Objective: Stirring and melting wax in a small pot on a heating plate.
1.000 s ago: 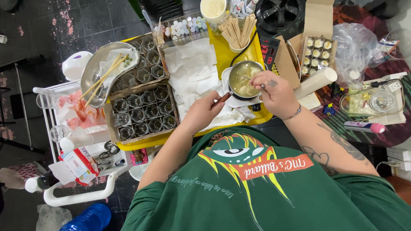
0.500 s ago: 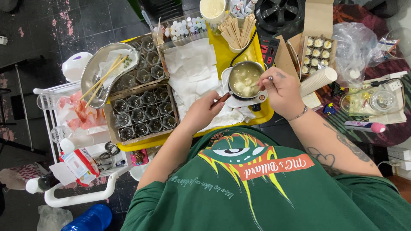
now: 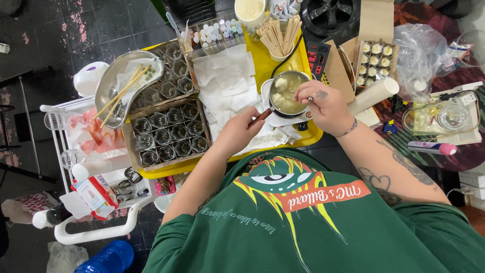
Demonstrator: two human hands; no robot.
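Head view: left hand (image 3: 241, 132) closed on one pot's (image 3: 286, 93) handle, right hand (image 3: 323, 103) pinching one stirrer.

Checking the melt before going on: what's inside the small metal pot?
The small metal pot holds a pale yellowish liquid with softer lumps. The right hand covers its right rim; the bottom is hidden. The left hand grips its handle.
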